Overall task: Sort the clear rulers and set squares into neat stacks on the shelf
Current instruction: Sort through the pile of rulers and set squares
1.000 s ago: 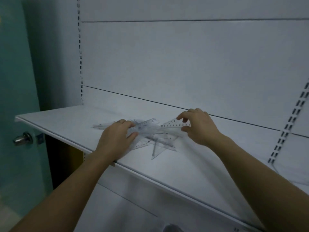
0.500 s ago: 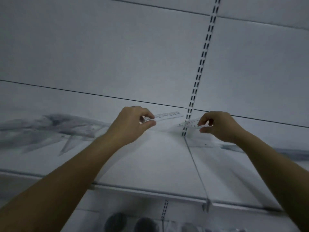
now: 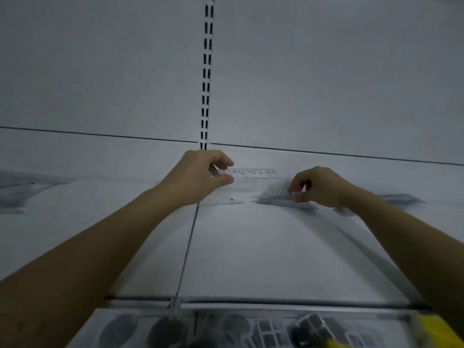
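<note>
thumb and forefinger of the left hand (image 3: 198, 178) pinch one end of a thin clear plastic ruler (image 3: 253, 172) at 12 o'clock, at the back of the white metal shelf (image 3: 251, 247). the right hand (image 3: 324, 187) pinches another clear scaled piece (image 3: 275, 193) over a grey stack (image 3: 288, 205) at 1 o'clock. both pieces look light, stiff and slick, so edges are best pinched. bare shelf lies toward 6 o'clock, and a jumbled clear pile (image 3: 17, 192) sits at 9.

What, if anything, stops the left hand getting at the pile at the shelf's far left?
Probably reachable, yes: only bare shelf lies between the left hand and the pile. Its grip pinches a clear ruler, which likely must go down first. The right hand pinches another ruler.
</note>
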{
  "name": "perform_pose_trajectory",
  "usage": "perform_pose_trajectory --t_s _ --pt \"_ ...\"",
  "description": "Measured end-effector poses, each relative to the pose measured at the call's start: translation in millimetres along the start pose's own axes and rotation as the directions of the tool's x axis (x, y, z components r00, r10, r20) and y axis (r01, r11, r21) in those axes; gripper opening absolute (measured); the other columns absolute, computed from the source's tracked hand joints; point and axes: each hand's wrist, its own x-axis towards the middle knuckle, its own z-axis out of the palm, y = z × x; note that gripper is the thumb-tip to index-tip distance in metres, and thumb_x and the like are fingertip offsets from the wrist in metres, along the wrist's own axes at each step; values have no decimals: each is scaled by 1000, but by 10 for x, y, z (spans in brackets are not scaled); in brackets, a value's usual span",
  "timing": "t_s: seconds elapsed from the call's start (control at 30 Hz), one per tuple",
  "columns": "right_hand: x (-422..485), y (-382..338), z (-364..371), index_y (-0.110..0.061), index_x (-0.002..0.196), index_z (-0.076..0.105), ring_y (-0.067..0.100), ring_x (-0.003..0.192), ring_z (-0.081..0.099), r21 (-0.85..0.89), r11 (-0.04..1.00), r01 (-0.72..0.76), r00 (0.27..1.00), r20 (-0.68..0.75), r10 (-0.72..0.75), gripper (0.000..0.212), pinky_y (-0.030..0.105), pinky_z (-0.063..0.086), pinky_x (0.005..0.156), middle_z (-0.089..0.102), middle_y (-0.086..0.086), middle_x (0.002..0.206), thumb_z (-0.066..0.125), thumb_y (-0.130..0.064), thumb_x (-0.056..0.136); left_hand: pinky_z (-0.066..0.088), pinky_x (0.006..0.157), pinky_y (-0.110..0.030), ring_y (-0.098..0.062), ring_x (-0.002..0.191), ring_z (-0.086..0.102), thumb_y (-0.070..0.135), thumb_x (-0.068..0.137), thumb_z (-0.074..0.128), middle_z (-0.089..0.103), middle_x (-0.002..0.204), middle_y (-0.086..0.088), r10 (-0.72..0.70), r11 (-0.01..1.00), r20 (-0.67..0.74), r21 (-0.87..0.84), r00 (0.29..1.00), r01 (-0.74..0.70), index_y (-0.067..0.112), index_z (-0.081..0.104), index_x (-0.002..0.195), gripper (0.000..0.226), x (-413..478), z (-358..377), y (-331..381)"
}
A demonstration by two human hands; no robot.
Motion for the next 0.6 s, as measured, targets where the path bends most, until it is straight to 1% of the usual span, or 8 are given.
perform_pose_trajectory --t_s 0.1,0.17,0.23,0.3,0.4,0.47,0.5,0.6 --pt "39 115 71 -32 92 70 5 73 55 -58 996 65 997 41 -63 15 4 36 61 63 -16 85 74 -25 79 39 62 -3 1 79 62 31 78 77 67 94 13 -16 1000 -7 5 1000 16 27 69 99 24 113 197 125" --pt "42 154 127 -32 100 71 7 79 53 -88 991 100 992 81 -93 20 15 38 68 63 -10 97 73 -34 80 41 64 -4 3 78 62 31 78 77 67 94 14 -23 1000 -20 7 1000 24 27 68 99 23 177 313 205" --pt "5 209 39 -33 102 70 5 79 49 -78 988 131 989 81 -124 26 18 37 68 59 -10 100 74 -42 78 43 66 -9 3 79 63 31 78 77 67 94 14 -21 1000 -20 15 1000 21 27 68 100 24 229 430 284" --pt "-60 323 -172 -33 95 69 -1 74 47 -52 988 143 989 48 -141 20 15 34 62 57 -15 93 74 -42 78 45 68 -11 2 81 63 31 78 77 67 95 13 -26 999 -10 18 1000 27 26 66 104 28 278 556 360" --pt "-155 630 -533 -28 89 67 -3 73 51 -86 990 111 994 0 -111 14 13 34 59 57 -19 83 73 -39 81 47 67 -8 2 83 62 31 79 77 66 97 13 -35 999 8 26 999 35 27 65 106 30 380 777 506" --pt "-205 875 -692 -27 90 66 -2 75 52 -70 995 74 994 -71 -79 12 13 35 60 60 -17 84 71 -37 84 45 68 -5 3 83 62 31 79 76 66 96 13 -22 999 20 23 1000 22 26 66 106 29 466 939 623" --pt "-243 1029 -735 -27 90 67 -1 74 53 -43 998 55 988 -141 -60 10 13 36 61 60 -17 84 69 -35 85 44 68 -4 3 83 61 31 79 76 66 96 14 -10 1000 29 21 1000 9 26 66 104 28 525 1046 705" --pt "-355 1487 -690 -26 91 69 2 73 53 88 996 -15 922 -383 47 7 21 40 67 63 -14 84 66 -32 88 43 67 -4 4 81 61 31 80 76 67 96 14 43 999 63 18 997 -44 26 69 99 21 708 1368 966"
